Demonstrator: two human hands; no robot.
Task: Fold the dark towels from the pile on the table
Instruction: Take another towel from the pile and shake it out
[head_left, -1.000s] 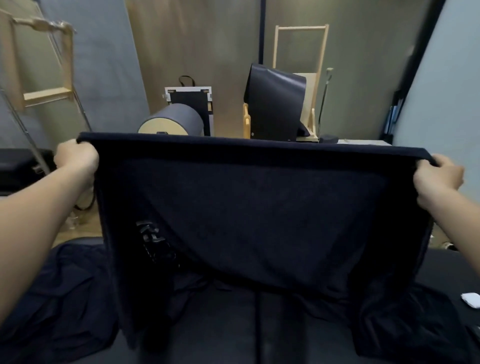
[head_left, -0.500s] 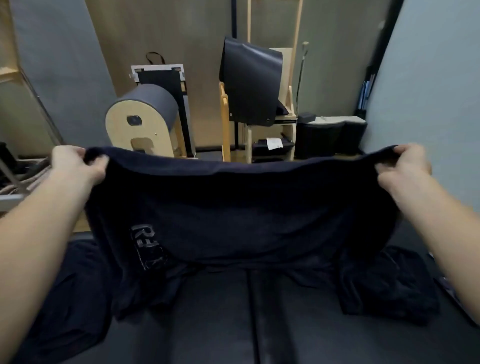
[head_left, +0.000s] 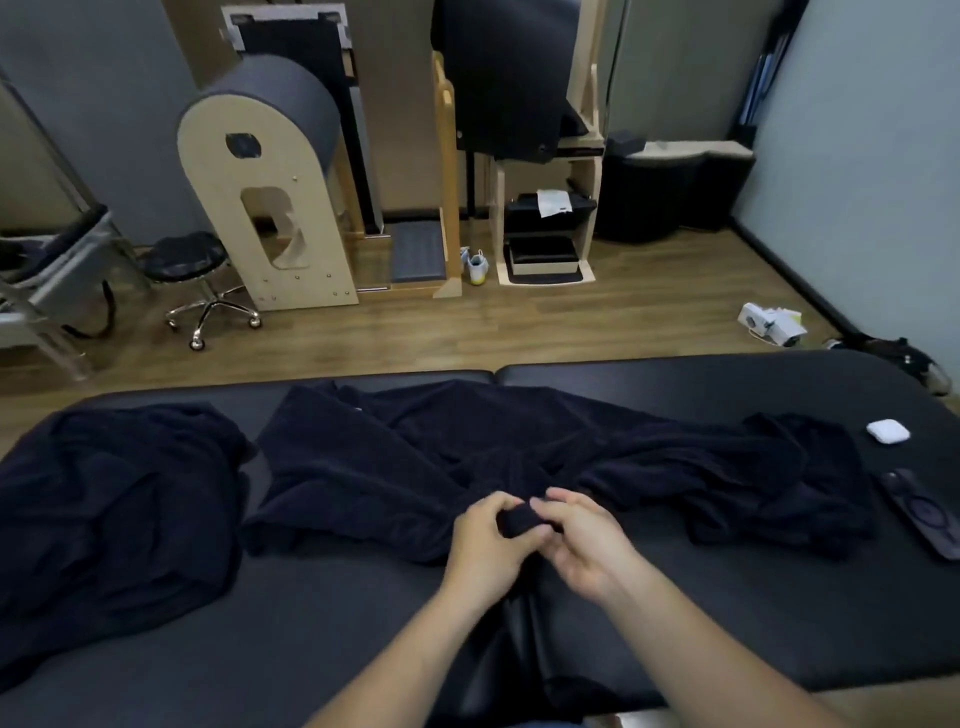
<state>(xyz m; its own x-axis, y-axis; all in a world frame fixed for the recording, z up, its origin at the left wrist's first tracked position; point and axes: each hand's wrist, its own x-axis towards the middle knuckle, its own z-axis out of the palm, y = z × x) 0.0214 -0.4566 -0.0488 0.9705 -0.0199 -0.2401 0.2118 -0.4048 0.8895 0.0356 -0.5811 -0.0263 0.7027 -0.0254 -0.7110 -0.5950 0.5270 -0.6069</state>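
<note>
Dim, soft room light, no hard shadows, a pale shine on the wood floor (head_left: 519, 332), dark towels (head_left: 395, 467) too dark to show folds well, both hands a bit blurry, walls and edges bent by the wide lens

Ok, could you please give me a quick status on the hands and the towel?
Left hand and right hand together, pinching dark towel at near edge. Towel rumpled on table. Nothing obstructing.

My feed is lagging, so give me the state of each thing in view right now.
Towel in hand: spread on table, corners pinched together.
Left hand: shut on towel.
Right hand: shut on towel.
Left pile: crumpled, unfolded.
Right towel: crumpled, unfolded.
Earbud case: closed, on table.
</note>
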